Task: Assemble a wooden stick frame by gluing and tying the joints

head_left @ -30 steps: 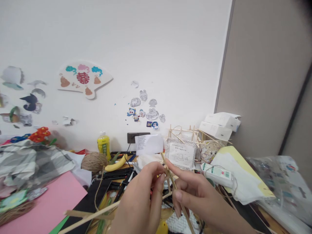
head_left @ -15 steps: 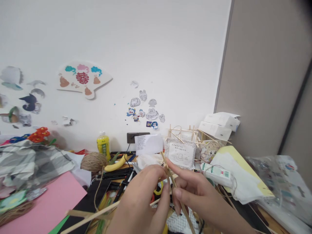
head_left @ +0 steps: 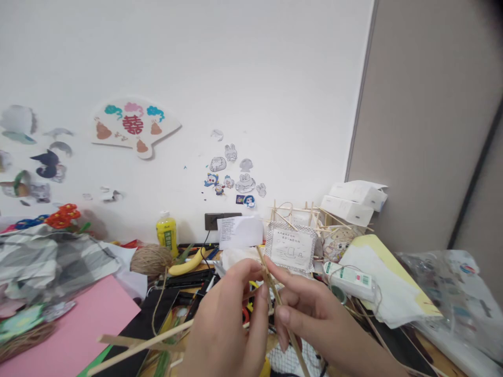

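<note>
Both hands meet low in the middle of the view, over a cluttered desk. My left hand (head_left: 230,324) pinches a joint of thin wooden sticks (head_left: 271,285) between thumb and fingers. My right hand (head_left: 314,319) grips the same stick frame from the right, index finger and thumb closed on the slanted stick. A long stick (head_left: 137,348) of the frame runs down to the left below my left hand. Whether twine is at the joint is hidden by the fingers.
A ball of jute twine (head_left: 151,260), a yellow bottle (head_left: 166,234) and a banana (head_left: 188,266) lie behind the hands. Pink paper (head_left: 78,330) is at the left, a printed packet (head_left: 291,248) and white boxes (head_left: 353,204) at the right, stickers on the wall.
The hands and stick frame shifted slightly left and down. My left fingers slid lower along the joint; the grip of both hands stayed closed.
</note>
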A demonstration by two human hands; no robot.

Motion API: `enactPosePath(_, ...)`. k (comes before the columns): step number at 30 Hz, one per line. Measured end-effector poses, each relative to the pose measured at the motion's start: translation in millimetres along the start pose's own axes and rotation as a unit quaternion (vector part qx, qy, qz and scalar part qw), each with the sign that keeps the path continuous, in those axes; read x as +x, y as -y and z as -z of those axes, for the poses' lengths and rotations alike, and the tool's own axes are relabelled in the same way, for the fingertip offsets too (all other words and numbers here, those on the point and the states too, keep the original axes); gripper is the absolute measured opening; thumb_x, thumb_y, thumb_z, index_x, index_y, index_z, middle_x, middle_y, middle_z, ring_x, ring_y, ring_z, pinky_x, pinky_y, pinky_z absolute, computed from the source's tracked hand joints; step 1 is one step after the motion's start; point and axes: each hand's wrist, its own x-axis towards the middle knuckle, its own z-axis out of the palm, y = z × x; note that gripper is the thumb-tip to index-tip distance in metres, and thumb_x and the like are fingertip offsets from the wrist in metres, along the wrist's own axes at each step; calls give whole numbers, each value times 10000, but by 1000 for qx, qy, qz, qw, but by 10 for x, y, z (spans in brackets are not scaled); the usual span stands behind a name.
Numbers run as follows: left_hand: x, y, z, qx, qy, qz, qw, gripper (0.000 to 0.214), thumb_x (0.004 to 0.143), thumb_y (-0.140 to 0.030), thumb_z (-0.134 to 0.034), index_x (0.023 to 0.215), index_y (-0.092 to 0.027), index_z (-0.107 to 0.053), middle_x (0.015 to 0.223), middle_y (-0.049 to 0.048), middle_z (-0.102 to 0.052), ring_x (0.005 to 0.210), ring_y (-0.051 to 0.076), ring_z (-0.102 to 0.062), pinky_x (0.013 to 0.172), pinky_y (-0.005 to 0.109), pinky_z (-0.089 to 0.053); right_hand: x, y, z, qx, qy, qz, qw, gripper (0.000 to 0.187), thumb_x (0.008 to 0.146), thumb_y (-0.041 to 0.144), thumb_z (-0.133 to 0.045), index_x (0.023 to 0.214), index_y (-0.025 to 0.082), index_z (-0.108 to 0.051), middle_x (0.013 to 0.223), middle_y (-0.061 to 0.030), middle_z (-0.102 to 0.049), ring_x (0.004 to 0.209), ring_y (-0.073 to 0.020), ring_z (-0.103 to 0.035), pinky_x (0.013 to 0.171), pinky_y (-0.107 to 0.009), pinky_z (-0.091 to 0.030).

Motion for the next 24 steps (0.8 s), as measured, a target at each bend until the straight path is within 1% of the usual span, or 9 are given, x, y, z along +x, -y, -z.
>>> enactPosePath(3,2,-3,7,2,17,-6,1000,291,834,-149,-466,1102,-251,-415,905,23,-648,765,144,-668,661,261,-567,-5,-10,-1,-6,-9,6,1000,604,837,385,-581,1381,273,-344,588,40,-551,505,-93,-504,490,-231,-428)
enactPosePath(6,-2,11,3,8,29,-25,999,353,831,-125,-459,1154,-255,-405,996,38,-656,856,158,-667,726,275,-563,-14,-7,8,-15,-16,7,1000,609,834,404,-581,1380,260,-353,588,38,-556,509,-91,-495,499,-231,-426)
enactPosePath(9,3,39,-22,4,34,-39,999,395,838,-114,-447,1199,-263,-390,1015,29,-660,894,155,-660,754,271,-556,-20,10,20,-16,-16,7,1000,588,838,395,-576,1372,250,-375,573,44,-548,496,-81,-470,494,-220,-409)
enactPosePath(13,34,68,-52,6,26,-42,999,404,848,-105,-429,1209,-284,-391,968,5,-671,824,128,-666,706,235,-551,-17,46,23,-19,-20,3,1000,573,837,334,-569,1370,237,-382,554,48,-548,487,-86,-476,492,-225,-404)
enactPosePath(16,50,79,-48,27,27,-70,997,397,850,-99,-416,1212,-263,-395,908,11,-678,778,128,-664,659,221,-542,-17,74,16,-35,-29,5,999,568,833,283,-549,1372,218,-381,535,49,-553,478,-92,-477,500,-238,-409)
enactPosePath(19,43,91,-44,43,25,-94,994,395,848,-92,-399,1216,-237,-396,882,21,-679,786,139,-663,647,224,-535,-24,83,11,-53,-35,3,998,578,829,273,-528,1379,199,-368,525,46,-560,473,-96,-472,500,-242,-405)
enactPosePath(24,24,96,-49,53,22,-101,993,380,852,-92,-404,1208,-225,-415,865,25,-675,794,146,-660,632,220,-524,-29,66,7,-75,-39,0,996,561,838,261,-502,1380,204,-368,529,48,-549,476,-97,-474,498,-238,-403)
